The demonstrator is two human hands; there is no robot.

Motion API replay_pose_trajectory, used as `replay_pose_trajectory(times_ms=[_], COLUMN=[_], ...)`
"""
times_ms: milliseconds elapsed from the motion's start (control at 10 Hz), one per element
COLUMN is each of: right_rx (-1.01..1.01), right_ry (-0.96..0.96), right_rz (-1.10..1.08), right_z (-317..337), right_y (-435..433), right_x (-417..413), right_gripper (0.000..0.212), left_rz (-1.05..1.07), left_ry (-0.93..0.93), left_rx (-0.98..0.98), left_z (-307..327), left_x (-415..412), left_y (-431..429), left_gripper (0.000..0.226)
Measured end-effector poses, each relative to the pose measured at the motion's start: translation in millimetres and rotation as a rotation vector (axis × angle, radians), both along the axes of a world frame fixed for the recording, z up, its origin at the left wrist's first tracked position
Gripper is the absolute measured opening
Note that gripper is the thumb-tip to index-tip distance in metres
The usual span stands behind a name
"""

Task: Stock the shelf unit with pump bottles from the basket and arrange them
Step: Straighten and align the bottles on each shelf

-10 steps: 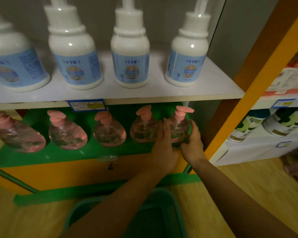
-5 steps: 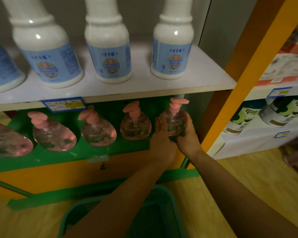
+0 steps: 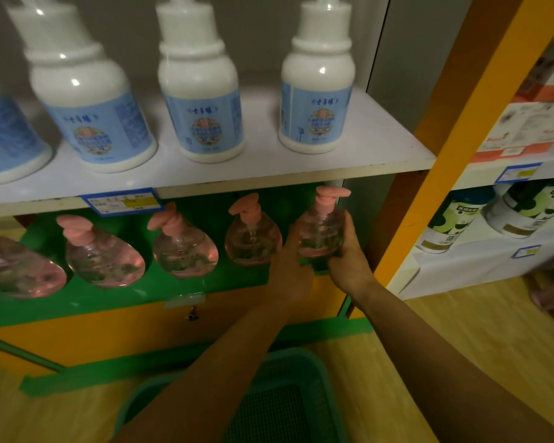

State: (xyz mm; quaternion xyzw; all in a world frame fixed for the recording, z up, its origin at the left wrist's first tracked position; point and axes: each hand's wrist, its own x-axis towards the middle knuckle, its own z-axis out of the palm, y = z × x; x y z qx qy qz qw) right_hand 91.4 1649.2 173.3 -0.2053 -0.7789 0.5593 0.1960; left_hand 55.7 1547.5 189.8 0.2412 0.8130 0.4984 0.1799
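A row of clear pink pump bottles stands on the green lower shelf [image 3: 160,289]. The rightmost pink bottle [image 3: 321,230] sits at the shelf's right end, its pump head pointing right. My left hand [image 3: 293,266] cups its left side and my right hand [image 3: 349,254] wraps its right side; both hold it. Another pink bottle [image 3: 253,238] stands just left of my left hand. The green basket [image 3: 320,378] lies on the floor under my forearms; its visible part holds no bottle.
Several large white bottles with blue labels [image 3: 317,100] stand on the white upper shelf [image 3: 269,161]. An orange post [image 3: 454,155] borders the unit on the right. Beyond it, another shelf holds green-labelled bottles [image 3: 454,225]. Wooden floor lies below.
The view has shifted slightly closer and rightward. Both hands stay on the rightmost pink bottle, now closing tighter round it; its pump head still points right.
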Motion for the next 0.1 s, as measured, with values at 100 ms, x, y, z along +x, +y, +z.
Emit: replay_pose_trajectory(times_ms=[100], right_rx=[0.032], right_ry=[-0.057], right_rz=[-0.004], right_z=[2.9], right_y=[-3.1], right_x=[1.2], right_gripper=[0.082], left_rz=[-0.019], left_ry=[-0.009], left_rx=[0.002], left_z=[8.7], left_x=[1.7], left_y=[-1.5], left_gripper=[0.071])
